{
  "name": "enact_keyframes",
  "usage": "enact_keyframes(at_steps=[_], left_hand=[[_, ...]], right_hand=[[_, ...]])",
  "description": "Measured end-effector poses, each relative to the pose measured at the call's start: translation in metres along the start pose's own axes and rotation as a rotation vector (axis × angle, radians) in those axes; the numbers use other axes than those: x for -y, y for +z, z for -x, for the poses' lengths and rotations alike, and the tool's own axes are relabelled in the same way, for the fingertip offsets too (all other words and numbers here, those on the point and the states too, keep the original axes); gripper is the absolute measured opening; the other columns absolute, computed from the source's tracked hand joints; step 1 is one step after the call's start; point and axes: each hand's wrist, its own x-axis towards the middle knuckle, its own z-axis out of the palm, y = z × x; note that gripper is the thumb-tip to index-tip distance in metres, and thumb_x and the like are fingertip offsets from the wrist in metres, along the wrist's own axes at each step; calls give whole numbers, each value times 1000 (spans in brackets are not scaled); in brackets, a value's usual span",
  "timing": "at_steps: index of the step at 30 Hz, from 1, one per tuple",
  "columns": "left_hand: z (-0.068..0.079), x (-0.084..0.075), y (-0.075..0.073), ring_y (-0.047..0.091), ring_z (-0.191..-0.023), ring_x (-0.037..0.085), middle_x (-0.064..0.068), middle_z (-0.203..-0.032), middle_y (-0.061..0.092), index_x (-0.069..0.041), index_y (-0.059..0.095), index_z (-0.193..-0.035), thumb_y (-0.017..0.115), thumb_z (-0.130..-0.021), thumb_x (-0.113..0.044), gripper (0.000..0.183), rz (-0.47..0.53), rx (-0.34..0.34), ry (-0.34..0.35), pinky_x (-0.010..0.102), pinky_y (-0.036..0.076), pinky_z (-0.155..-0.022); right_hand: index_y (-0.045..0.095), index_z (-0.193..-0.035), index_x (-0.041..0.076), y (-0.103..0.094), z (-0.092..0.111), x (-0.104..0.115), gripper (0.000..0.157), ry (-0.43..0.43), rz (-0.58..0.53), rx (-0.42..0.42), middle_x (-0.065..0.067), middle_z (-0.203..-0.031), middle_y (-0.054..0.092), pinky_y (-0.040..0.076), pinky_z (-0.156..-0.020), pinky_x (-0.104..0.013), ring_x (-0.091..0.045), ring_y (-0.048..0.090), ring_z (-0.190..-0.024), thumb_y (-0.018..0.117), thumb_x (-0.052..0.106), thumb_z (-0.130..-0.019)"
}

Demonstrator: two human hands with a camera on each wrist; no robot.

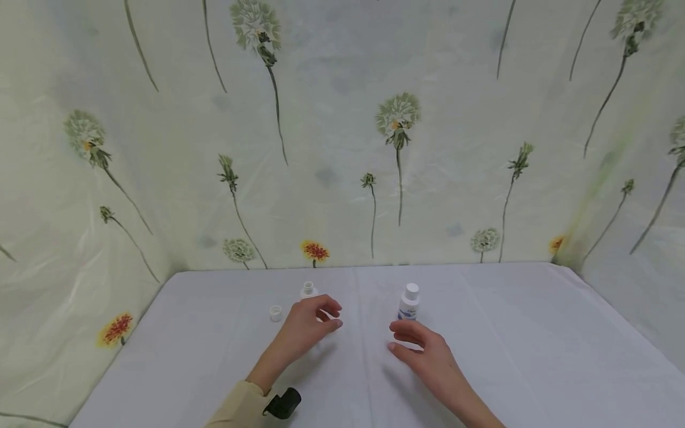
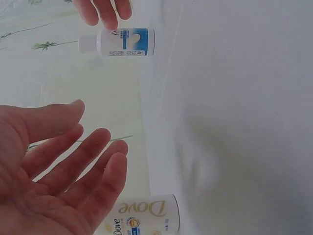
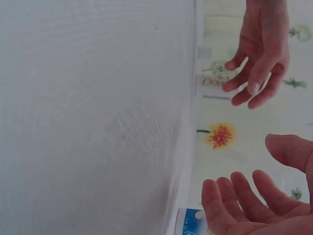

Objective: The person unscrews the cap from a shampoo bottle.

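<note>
My left hand (image 1: 306, 326) hovers above the table with its fingers loosely bent and nothing in it. Just behind it stands an uncapped white Dove bottle (image 1: 308, 290), its lower part hidden by the hand in the head view; the Dove label (image 2: 146, 208) shows in the left wrist view. A white cap (image 1: 275, 313) lies on the table left of that bottle. My right hand (image 1: 428, 356), also holding nothing, is raised with relaxed fingers in front of a capped white bottle (image 1: 409, 302) with a blue label. That bottle stands upright, and its blue label (image 2: 134, 42) faces the left wrist camera.
A white cloth covers the table (image 1: 514, 356). Behind it and along both sides hangs a pale curtain (image 1: 332, 148) printed with dandelions. A black strap-on device (image 1: 283, 404) sits at the left wrist, by a beige sleeve (image 1: 238, 407).
</note>
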Motion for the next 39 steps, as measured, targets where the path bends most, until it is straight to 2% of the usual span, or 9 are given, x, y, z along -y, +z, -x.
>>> enact_keyframes(at_steps=[5,11,19,29,33,39], left_hand=[[-2,-4,3,62,-86,17,2,-97,69,-15,69,-101,73,-89,-12,14,23,-6,-9,27,53,-68],[-5,-6,11,61,-85,17,0,-95,67,-13,68,-101,74,-88,-12,14,30,-17,-25,26,53,-67],[-12,-7,20,61,-86,18,1,-96,67,-13,68,-101,74,-88,-12,14,54,2,-40,27,53,-68],[-20,-11,26,62,-88,19,5,-101,68,-11,69,-105,74,-88,-13,18,49,-8,-30,28,53,-71],[-24,-10,32,63,-88,19,4,-100,68,-10,69,-105,74,-88,-12,18,56,-21,-28,28,53,-70],[-31,-13,40,63,-88,17,1,-100,68,-12,69,-107,75,-88,-13,20,49,-31,-34,25,53,-69]], right_hand=[[66,-119,8,-6,2,-3,34,-7,17,-13,-3,-121,66,51,-91,-34,-21,62,-112,75,11,-87],[65,-120,5,-16,1,-7,34,-23,33,-30,-7,-121,65,50,-94,-38,-23,62,-112,74,10,-88],[64,-121,3,-29,-1,-15,36,-44,64,-47,-11,-120,66,50,-93,-38,-25,63,-111,74,11,-88],[61,-125,2,-44,-8,-22,40,7,142,-44,-13,-122,65,50,-89,-32,-27,62,-112,73,17,-90],[60,-127,1,-48,-11,-24,41,14,148,-30,-14,-124,64,50,-91,-34,-28,61,-113,72,17,-91],[57,-129,-1,-54,-20,-26,44,12,151,-12,-18,-126,62,49,-93,-43,-32,59,-117,71,18,-91]])
